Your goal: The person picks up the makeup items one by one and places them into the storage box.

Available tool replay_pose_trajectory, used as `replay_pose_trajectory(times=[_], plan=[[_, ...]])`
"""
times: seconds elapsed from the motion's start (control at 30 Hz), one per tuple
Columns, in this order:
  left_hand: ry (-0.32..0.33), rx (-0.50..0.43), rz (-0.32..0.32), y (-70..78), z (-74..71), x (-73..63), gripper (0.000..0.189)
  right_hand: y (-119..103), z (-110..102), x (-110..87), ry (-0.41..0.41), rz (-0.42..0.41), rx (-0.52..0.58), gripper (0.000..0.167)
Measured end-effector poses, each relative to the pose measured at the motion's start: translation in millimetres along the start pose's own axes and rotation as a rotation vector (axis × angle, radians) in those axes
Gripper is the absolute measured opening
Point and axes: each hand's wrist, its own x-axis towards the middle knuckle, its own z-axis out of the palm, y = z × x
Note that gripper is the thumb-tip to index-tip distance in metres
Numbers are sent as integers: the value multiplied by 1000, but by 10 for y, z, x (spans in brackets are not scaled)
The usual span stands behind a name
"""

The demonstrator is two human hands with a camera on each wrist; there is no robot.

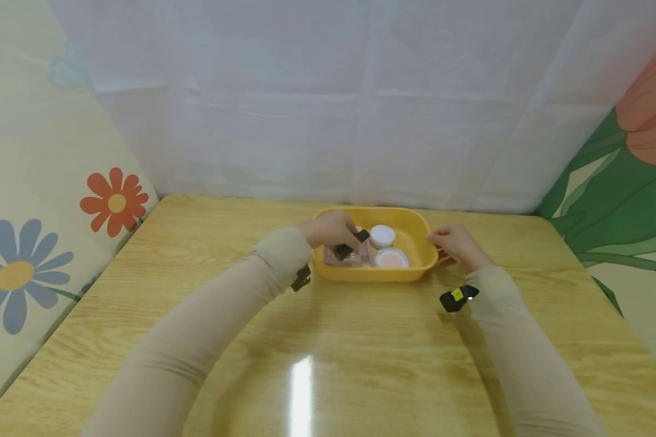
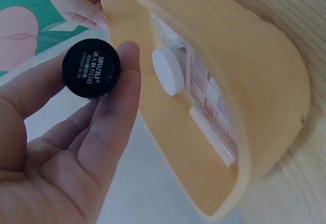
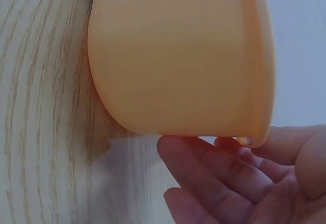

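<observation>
Over the left end of a yellow plastic basket [image 1: 369, 275], my left hand [image 1: 330, 229] pinches a black lipstick [image 1: 351, 245]. Its round end, with white lettering, faces the camera in the left wrist view. At the basket's right end, my right hand [image 1: 461, 247] holds the rim, thumb on top and fingers against the outer wall. Inside the basket lie a white round jar [image 1: 382, 235], a round compact [image 1: 392, 260] with a pale pink face, and an eyeshadow palette [image 2: 208, 91]. A slim pale tube [image 2: 214, 135] rests beside the palette.
The basket stands on a wooden table [image 1: 372, 352] near its back edge. Behind it hangs a white cloth [image 1: 306, 121]. Flower-patterned panels [image 1: 38, 182] flank the table on both sides.
</observation>
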Motion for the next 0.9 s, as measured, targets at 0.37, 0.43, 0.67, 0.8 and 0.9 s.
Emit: replay_pose_trajectory(times=[0.37,0.43,0.67,0.8,0.9], plan=[[-23,-74,2,63,2,81,22,-5,-5,-8,-2,6,12,41],[-23,-105,-7,81,6,105,24,-5,-6,-10,-2,5,16,41],[-37,-118,-16,154,31,172,30,-10,-3,-13,0,0,11,41],[-49,-123,-24,147,49,263,30,-10,1,-12,-1,6,9,41],[-37,-126,-35,125,62,342,25,-9,7,-15,5,8,7,42]])
